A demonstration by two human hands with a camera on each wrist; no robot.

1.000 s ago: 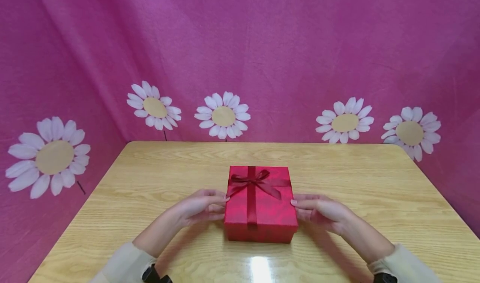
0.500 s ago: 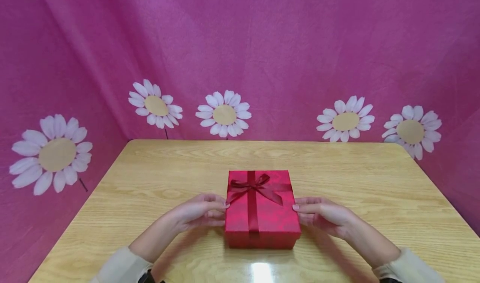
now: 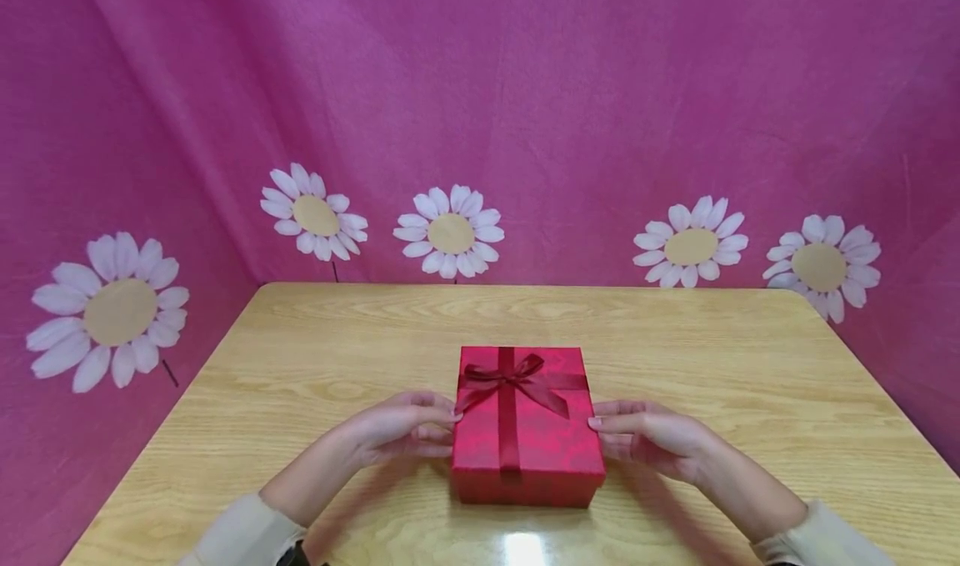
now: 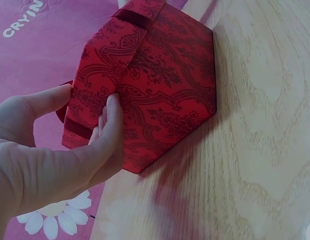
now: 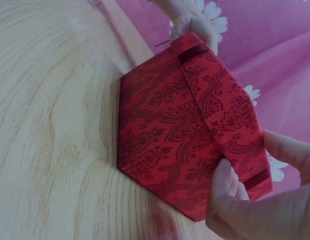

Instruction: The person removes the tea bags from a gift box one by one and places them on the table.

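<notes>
A red patterned gift box [image 3: 480, 445] stands on the wooden table, its lid on. Dark red ribbon crosses the lid, tied in a bow [image 3: 504, 376] near the far left. At the box's left side, my left hand [image 3: 405, 427] pinches the lid, thumb on the top edge and fingers at the lid's lower rim. My right hand [image 3: 660, 441] holds the opposite side the same way. In the left wrist view the left thumb [image 4: 50, 99] meets the lid's edge. The right wrist view shows the right fingertips [image 5: 224, 172] against the rim. The box's inside is hidden.
The light wooden table [image 3: 337, 333] reaches back to a pink cloth [image 3: 562, 91] printed with white daisies, which also hangs at both sides. A bright light reflection lies on the tabletop in front of the box.
The box has slid a little towards me and slightly to the right, with both hands moving along with it. Their hold on the lid's sides looks the same.
</notes>
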